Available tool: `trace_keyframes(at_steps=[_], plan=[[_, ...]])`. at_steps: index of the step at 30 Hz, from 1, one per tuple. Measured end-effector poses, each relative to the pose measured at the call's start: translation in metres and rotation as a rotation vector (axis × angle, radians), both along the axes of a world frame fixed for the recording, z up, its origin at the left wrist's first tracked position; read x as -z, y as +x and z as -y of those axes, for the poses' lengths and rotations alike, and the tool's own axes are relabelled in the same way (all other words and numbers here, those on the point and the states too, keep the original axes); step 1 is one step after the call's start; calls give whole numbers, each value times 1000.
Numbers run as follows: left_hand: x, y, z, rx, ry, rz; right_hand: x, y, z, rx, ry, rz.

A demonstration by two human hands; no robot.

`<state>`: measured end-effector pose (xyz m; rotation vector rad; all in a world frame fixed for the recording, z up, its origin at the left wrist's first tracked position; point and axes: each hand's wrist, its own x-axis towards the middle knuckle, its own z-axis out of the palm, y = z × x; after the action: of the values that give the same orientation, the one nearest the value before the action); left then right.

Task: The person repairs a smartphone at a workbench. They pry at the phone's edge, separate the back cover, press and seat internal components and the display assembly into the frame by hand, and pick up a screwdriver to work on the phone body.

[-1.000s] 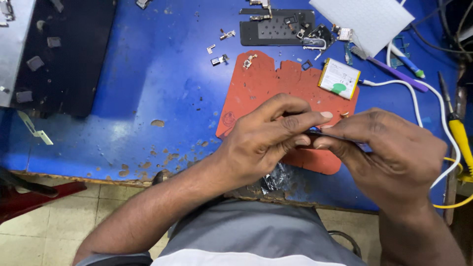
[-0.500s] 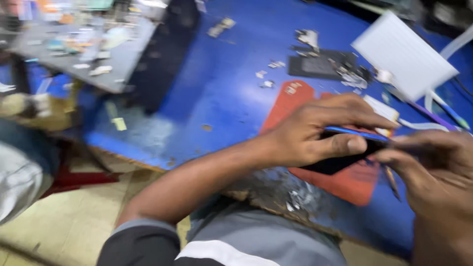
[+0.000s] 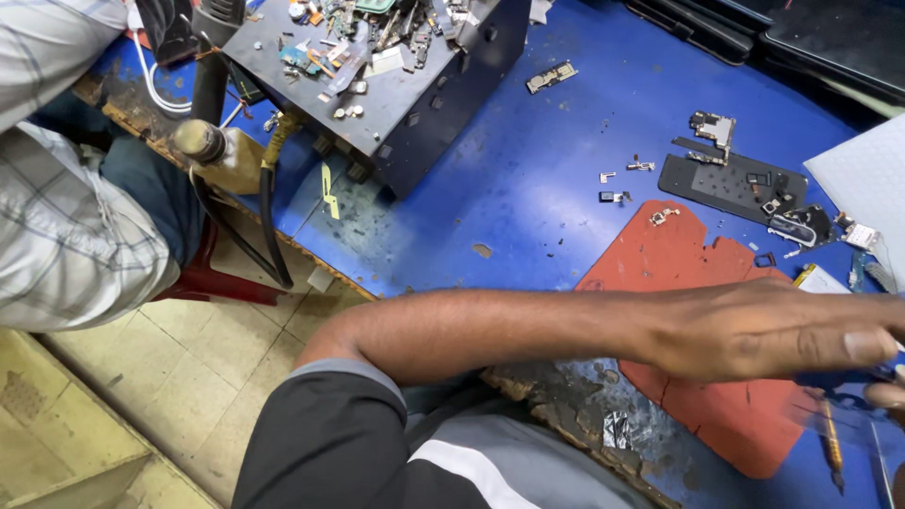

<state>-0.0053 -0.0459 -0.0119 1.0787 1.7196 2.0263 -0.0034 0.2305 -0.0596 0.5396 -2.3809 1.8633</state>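
Left hand stretches across from the left, forearm lying over the near edge of the blue bench, palm down, fingers flat and pointing right. It sits above the red mat and covers the mat's middle part. Under the fingertips at the right frame edge there is a dark blue flat thing, blurred; cannot tell if the hand's grip is closed on it or just resting on top.

Right hand barely in view, only a fingertip at the right edge just below the left hand's fingers, touching or just beside the same dark thing; grip state cannot be told.

A yellow-handled tool lies near the right corner, tip pointing toward the near side, on the mat's near-right edge.

Far of the mat: a black flat panel with small parts on it, a small circuit board just beyond it, loose metal bits scattered on the blue surface to the left. A white sheet at far right, dark flat slabs along the far right edge.

Far left-centre: a dark box with its top littered with small parts and scraps. A black hose hangs off the bench edge beside it.

Bench near edge is worn and flaking, a bit of crumpled foil lying there.

Another person in a checked shirt sits at far left. Tiled floor below.
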Motion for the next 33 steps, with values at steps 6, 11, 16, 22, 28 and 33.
trace_keyframes(at_steps=[6, 11, 16, 22, 28, 33], plan=[[0, 4, -2, 18, 70, -115, -21, 2, 26, 6, 90, -2], [0, 2, -1, -42, 22, -157, -51, 6, 58, 7, 213, -30], [2, -11, 2, -59, -24, -114, -95, 16, 51, 13, 420, -159], [5, -23, 0, -16, 41, -75, -127, -9, 50, -42, 457, -403], [4, -23, -7, -22, 17, -82, -142, -12, 66, -63, 511, -482], [4, -21, -10, -34, -65, -125, -153, -5, 81, -113, 547, -566]])
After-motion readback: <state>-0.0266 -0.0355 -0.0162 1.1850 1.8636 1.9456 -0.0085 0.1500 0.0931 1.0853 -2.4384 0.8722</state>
